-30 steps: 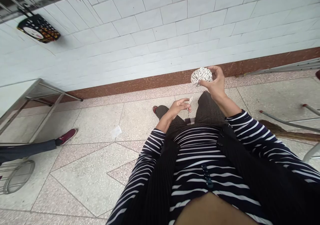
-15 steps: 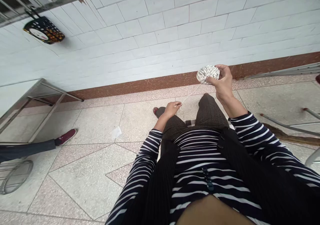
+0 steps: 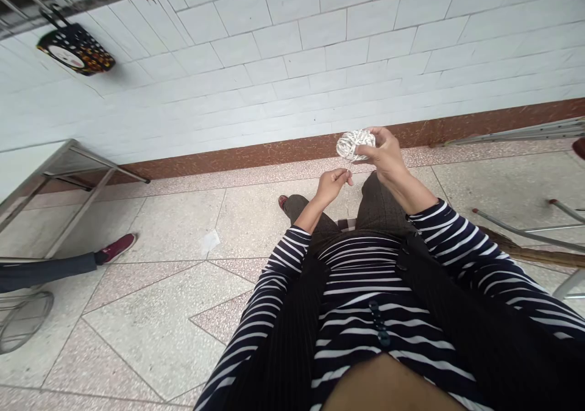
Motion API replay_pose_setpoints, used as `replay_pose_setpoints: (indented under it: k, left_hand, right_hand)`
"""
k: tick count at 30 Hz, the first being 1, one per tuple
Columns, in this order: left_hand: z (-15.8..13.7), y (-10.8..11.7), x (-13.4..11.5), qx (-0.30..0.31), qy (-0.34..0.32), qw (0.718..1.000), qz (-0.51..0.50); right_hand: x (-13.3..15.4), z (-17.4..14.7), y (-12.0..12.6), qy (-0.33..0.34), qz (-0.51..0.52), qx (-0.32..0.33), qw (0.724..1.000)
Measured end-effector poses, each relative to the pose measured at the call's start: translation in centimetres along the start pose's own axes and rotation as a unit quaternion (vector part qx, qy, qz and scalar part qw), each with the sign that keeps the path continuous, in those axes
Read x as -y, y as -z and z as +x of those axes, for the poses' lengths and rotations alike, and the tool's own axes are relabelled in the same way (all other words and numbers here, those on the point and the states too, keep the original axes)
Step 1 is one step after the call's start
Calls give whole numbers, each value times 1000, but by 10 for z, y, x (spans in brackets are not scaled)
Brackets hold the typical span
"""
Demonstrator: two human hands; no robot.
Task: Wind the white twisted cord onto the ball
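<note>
A rounded piece of white cord (image 3: 351, 145), woven or wound, I cannot tell which, is gripped along its right edge by my right hand (image 3: 387, 156). The thumb lies across its near face and the fingers are behind it. From its underside a thin strand of the cord (image 3: 351, 166) runs down to my left hand (image 3: 333, 185). There the thumb and forefinger are closed in a pinch on the strand, just below and left of the bundle. Both hands are held out above my knees.
A metal-framed table (image 3: 68, 149) stands at the left, with another person's leg and red shoe (image 3: 119, 247) near it. A patterned bag (image 3: 75, 48) hangs on the tiled wall. Metal chair legs (image 3: 516, 228) are at the right. Paper (image 3: 210, 241) lies on the floor.
My right hand has brought the cord bundle left and slightly down. My left hand has risen to the right, close to the bundle, and the strand between them is much shorter.
</note>
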State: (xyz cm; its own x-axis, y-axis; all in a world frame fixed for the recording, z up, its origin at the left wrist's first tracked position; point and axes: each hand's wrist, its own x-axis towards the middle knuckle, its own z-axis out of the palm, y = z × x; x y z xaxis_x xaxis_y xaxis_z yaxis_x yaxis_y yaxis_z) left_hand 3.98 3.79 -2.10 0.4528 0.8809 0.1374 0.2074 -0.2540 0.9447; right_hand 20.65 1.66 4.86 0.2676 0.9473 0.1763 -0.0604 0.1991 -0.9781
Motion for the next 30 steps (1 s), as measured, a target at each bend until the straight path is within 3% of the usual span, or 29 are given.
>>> replay_pose_setpoints:
  k: [4,8,12,14,17,21,26,30]
  left_hand:
    - [-7,19,15,40,4,991,128]
    - [16,34,20,27,6,980,197]
    - [76,61,-10,-26,-20,981,193]
    - [107,76,-31,-66,-65,980,176]
    - [126,83,-45,-69,-105,980,157]
    - [88,54,-15,-2,-35,984,177]
    - [9,21,36,86,3,973,215]
    - [-39,30,31,142,-14,970,196]
  right_hand:
    - [3,18,26,28,7,2,1000]
    - [26,33,33,94,7,-19,995]
    - [69,30,24,141,39,-43,988]
    - [91,23,20,172,57,-41,983]
    - [110,13,19,227,64,-36,971]
    - [103,13,27,241,45,-64,967]
    - [49,47,56,212,-71,-98,970]
    - [0,70,82,182,-121,-88,972]
